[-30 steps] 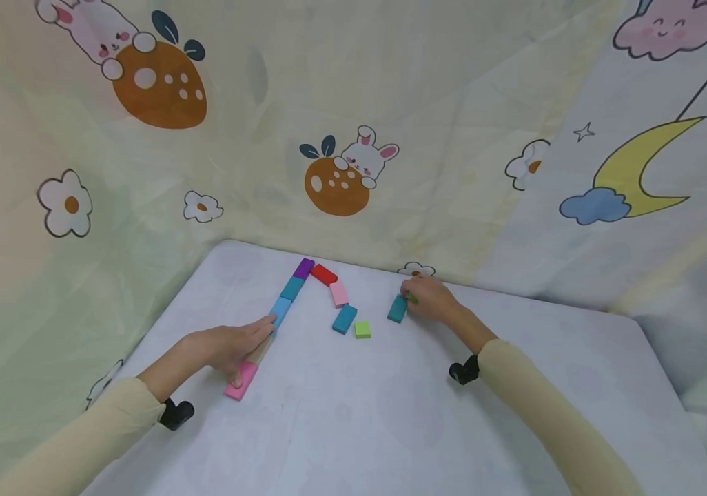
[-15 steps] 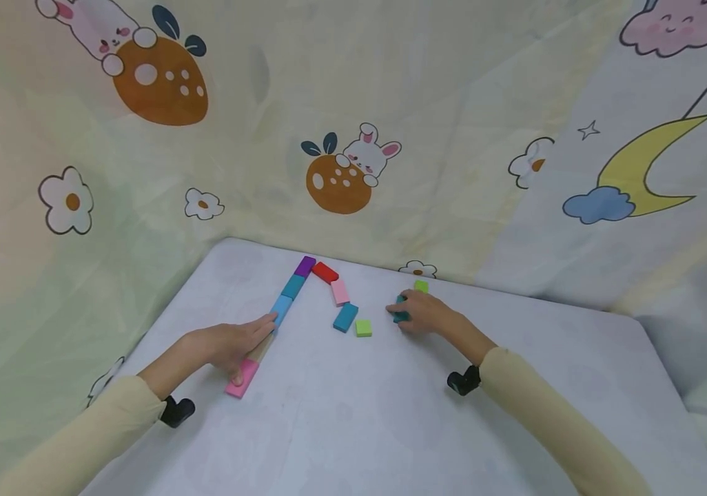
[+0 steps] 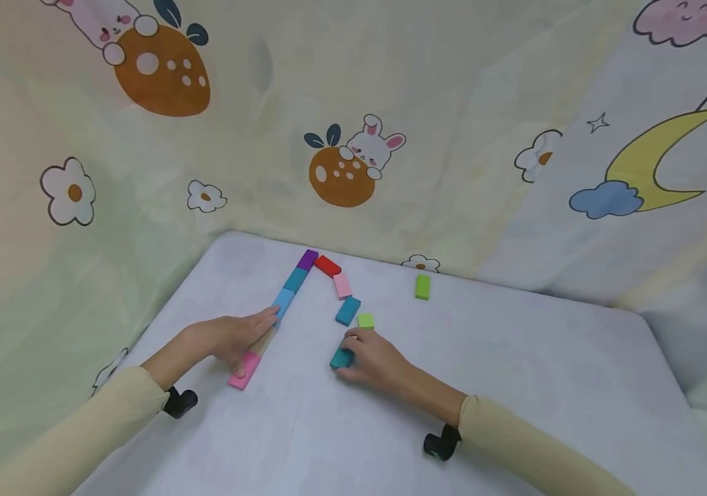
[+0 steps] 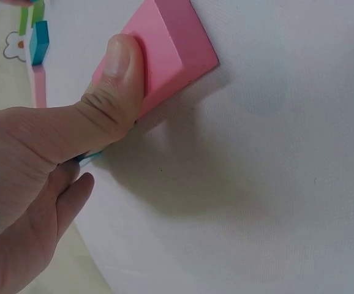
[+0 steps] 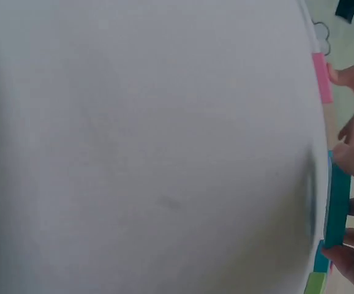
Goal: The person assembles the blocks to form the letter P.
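My left hand (image 3: 238,337) lies along a straight slanted row of wooden blocks. Its thumb presses on the pink block (image 4: 165,49) at the near end, and its fingertips touch the light blue block (image 3: 283,300). Between those two shows a plain wood-coloured block (image 3: 263,342), partly covered by the hand. Further up the row come a teal block (image 3: 295,279) and a purple block (image 3: 307,259). My right hand (image 3: 375,358) pinches another teal block (image 5: 337,208) between thumb and fingers, just in front of a small light green block (image 3: 366,321). Whether this teal block touches the table is unclear.
From the row's far end a second, crooked line runs forward: a red block (image 3: 327,266), a light pink block (image 3: 342,285) and a blue-teal block (image 3: 348,311). A green block (image 3: 422,286) lies alone near the back edge of the white table (image 3: 546,365). Printed cloth hangs behind.
My right hand let go of a green block near the back edge, took hold of the teal block beside it, and carried it left and nearer. My left hand has stayed on the row.
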A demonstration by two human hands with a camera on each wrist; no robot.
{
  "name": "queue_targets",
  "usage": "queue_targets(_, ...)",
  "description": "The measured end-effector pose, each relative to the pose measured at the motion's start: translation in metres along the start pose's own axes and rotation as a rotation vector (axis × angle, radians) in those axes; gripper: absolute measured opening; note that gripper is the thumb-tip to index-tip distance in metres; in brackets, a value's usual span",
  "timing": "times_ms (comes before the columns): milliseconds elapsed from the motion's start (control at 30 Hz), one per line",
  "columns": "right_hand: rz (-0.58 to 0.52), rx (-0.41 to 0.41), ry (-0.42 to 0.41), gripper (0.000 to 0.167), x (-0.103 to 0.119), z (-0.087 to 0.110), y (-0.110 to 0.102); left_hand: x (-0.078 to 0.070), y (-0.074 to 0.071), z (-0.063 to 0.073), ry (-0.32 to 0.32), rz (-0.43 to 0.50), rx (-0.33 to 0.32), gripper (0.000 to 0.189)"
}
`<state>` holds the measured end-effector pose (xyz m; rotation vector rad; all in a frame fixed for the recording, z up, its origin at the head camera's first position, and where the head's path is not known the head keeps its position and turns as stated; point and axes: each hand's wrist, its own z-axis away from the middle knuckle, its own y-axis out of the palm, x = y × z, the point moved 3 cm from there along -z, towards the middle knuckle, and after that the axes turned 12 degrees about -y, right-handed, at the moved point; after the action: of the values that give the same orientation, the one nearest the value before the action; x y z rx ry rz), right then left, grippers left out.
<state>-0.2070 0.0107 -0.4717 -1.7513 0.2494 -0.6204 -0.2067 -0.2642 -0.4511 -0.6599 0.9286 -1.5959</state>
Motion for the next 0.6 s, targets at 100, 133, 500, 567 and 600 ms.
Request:
queue_targets(100,0.052,0.024,0.004,0.05,0.0,-0.006,0.005,0.0,-0.001,0.0,-0.004,0.009,0.005,0.117)
queue_targets(133,0.07,0.041,-0.012,0.051,-0.001,-0.007,0.006,0.0,-0.002,0.0,-0.005,0.011,0.006,0.118)
queue_targets(500,0.213,0.033,-0.175,0.04,-0.011,-0.017,0.005,0.002,-0.002,-0.002,-0.018,-0.012,0.003,0.117)
queue_targets(567,0.219,0.03,-0.17,0.038,-0.013,-0.02,0.006,0.002,-0.001,-0.003,-0.019,-0.015,0.006,0.117)
queue_targets(600,0.225,0.032,-0.166,0.037,-0.014,-0.022,0.007,0.002,-0.001,-0.003,-0.019,-0.016,0.006,0.117)
